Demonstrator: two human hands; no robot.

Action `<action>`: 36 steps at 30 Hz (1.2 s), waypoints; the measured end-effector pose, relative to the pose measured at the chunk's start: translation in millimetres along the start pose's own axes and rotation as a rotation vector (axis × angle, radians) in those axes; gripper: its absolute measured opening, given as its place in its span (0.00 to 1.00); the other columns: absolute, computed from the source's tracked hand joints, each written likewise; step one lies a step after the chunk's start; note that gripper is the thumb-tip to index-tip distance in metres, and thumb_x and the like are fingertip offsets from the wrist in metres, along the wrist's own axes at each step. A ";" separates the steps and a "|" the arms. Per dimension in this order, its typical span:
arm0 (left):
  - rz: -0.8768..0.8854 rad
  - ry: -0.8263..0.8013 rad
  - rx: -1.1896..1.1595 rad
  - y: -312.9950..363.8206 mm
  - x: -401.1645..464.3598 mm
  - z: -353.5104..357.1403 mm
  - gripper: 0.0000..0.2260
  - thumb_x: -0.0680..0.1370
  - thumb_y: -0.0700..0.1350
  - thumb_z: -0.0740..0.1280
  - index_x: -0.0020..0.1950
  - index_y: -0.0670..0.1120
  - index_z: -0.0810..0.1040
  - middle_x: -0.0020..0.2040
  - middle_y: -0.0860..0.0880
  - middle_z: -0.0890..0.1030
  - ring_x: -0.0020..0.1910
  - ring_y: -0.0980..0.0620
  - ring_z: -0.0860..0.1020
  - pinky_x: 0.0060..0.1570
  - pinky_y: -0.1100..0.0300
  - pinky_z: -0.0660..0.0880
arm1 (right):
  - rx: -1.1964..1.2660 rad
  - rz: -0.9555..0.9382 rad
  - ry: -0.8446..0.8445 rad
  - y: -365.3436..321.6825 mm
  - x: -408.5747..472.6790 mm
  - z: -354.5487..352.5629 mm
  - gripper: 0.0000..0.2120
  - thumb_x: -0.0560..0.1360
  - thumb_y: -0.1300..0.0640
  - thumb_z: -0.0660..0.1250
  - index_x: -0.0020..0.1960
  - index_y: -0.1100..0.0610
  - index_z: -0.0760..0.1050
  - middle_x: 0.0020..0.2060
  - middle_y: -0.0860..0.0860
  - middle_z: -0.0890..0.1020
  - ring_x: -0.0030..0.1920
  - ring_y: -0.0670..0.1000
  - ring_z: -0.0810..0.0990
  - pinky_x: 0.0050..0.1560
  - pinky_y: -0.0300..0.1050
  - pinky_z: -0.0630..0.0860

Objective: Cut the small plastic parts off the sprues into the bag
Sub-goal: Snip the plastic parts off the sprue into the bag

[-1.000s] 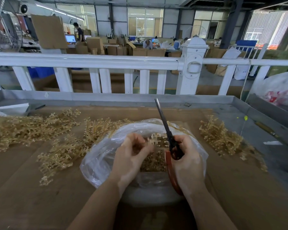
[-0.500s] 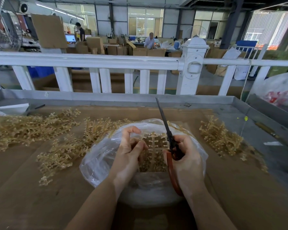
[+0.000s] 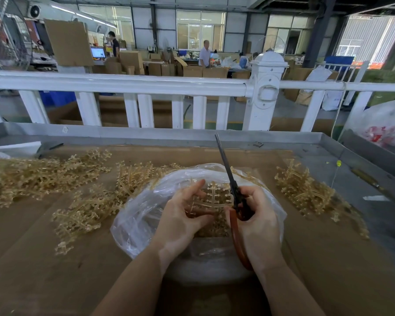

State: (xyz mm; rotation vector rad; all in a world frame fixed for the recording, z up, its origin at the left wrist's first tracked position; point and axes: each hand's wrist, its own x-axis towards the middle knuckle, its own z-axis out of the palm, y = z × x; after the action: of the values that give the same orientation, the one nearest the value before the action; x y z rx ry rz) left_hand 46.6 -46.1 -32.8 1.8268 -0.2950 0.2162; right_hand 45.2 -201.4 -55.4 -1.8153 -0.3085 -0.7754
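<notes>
Over the open mouth of the clear bag [image 3: 146, 215], mid-worktop: left hand [image 3: 180, 215] pinching one tan sprue [image 3: 211, 197] by its near edge, thumb curled underneath, forefinger raised straight. Sprue now turned flat and spread wide, its cross-shaped frame and side pegs facing up; a second ago bunched and half hidden behind the left fingers, half a second ago only partly opened out. Right hand [image 3: 258, 222] clenched round the red handles of the scissors [image 3: 232, 190], blades pointing up and away, closed or nearly so, lying along the sprue's right edge rather than across any runner. No bite on plastic visible at this instant.

Meaning for the task, as a judgement: a repositioning beat between snips, a fresh row of small parts presented to the blades. Loose cut pieces already heaped in the bag below the hands, so well underway. Far from finished, though: a large tangle of uncut sprues [image 3: 43, 176] along the left of the brown cardboard-covered worktop [image 3: 55, 270], a smaller pile [image 3: 306, 190] to the right.

Likely next need: blades opened and slid onto a runner just beside a part, kept above the bag so the pieces drop inside. Risk of nicking the thin bag film or the left fingertips, both close to the blades.
</notes>
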 end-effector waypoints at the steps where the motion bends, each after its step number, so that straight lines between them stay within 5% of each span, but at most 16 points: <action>1: 0.000 0.002 0.007 -0.7 0.3 -0.7 0.31 0.69 0.34 0.75 0.63 0.61 0.70 0.53 0.54 0.77 0.52 0.57 0.77 0.51 0.70 0.74 | -0.021 -0.018 0.007 -1.1 0.1 -0.1 0.20 0.69 0.67 0.74 0.50 0.44 0.74 0.43 0.37 0.81 0.44 0.40 0.81 0.45 0.37 0.79; 6: -0.064 0.059 -0.041 -4.6 2.2 -1.5 0.32 0.69 0.34 0.75 0.70 0.51 0.71 0.54 0.53 0.78 0.53 0.55 0.79 0.57 0.61 0.75 | -0.223 -0.135 0.033 -6.0 -2.0 -0.8 0.18 0.66 0.63 0.77 0.49 0.48 0.75 0.38 0.29 0.77 0.42 0.30 0.77 0.40 0.21 0.70; 10: -0.078 0.162 -0.079 -8.1 4.3 -2.7 0.30 0.69 0.34 0.74 0.68 0.48 0.71 0.52 0.51 0.79 0.45 0.64 0.79 0.46 0.74 0.73 | -0.238 -0.053 -0.106 -7.5 -5.2 0.3 0.16 0.68 0.52 0.76 0.50 0.44 0.73 0.37 0.33 0.78 0.43 0.32 0.77 0.41 0.24 0.71; 17: -0.125 0.225 -0.096 -14.9 7.7 -4.9 0.25 0.71 0.37 0.73 0.67 0.50 0.74 0.51 0.52 0.81 0.47 0.58 0.80 0.47 0.73 0.74 | -0.351 -0.095 -0.226 -19.2 -5.6 -2.4 0.15 0.67 0.40 0.70 0.49 0.44 0.71 0.37 0.35 0.75 0.44 0.37 0.76 0.43 0.25 0.69; 21: -0.240 0.274 -0.507 -13.7 9.3 -5.8 0.26 0.71 0.30 0.69 0.68 0.44 0.74 0.54 0.41 0.82 0.53 0.45 0.81 0.57 0.53 0.77 | -0.442 -0.060 -0.277 -17.9 -6.0 -1.1 0.16 0.67 0.39 0.70 0.49 0.46 0.72 0.38 0.40 0.77 0.42 0.40 0.75 0.42 0.31 0.71; 25: -0.301 0.310 -0.843 -12.3 10.6 -10.0 0.31 0.68 0.29 0.68 0.70 0.44 0.71 0.57 0.40 0.79 0.48 0.48 0.81 0.44 0.59 0.81 | -0.451 -0.043 -0.274 -16.8 -5.6 -0.7 0.15 0.68 0.39 0.69 0.49 0.45 0.71 0.39 0.40 0.78 0.42 0.40 0.75 0.42 0.27 0.69; 29: -0.296 0.302 -0.868 -8.9 11.8 -10.3 0.38 0.63 0.29 0.69 0.72 0.46 0.67 0.64 0.37 0.75 0.54 0.44 0.79 0.50 0.55 0.79 | -0.469 -0.030 -0.308 -14.6 -5.5 -0.3 0.17 0.68 0.39 0.70 0.50 0.46 0.72 0.42 0.40 0.78 0.43 0.39 0.75 0.43 0.27 0.68; 36: -0.302 0.352 -0.925 -10.5 13.6 -12.5 0.40 0.60 0.28 0.68 0.71 0.46 0.68 0.43 0.46 0.77 0.35 0.55 0.81 0.39 0.63 0.81 | -0.449 -0.025 -0.285 -15.7 -6.2 -0.6 0.17 0.67 0.38 0.68 0.49 0.47 0.72 0.40 0.40 0.77 0.42 0.41 0.75 0.42 0.29 0.69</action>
State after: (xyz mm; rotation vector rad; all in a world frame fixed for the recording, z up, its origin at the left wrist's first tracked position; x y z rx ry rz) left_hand 62.9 -32.7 -35.0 0.8746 0.1287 0.1466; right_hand 31.7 -195.1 -47.6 -2.3577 -0.3620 -0.6354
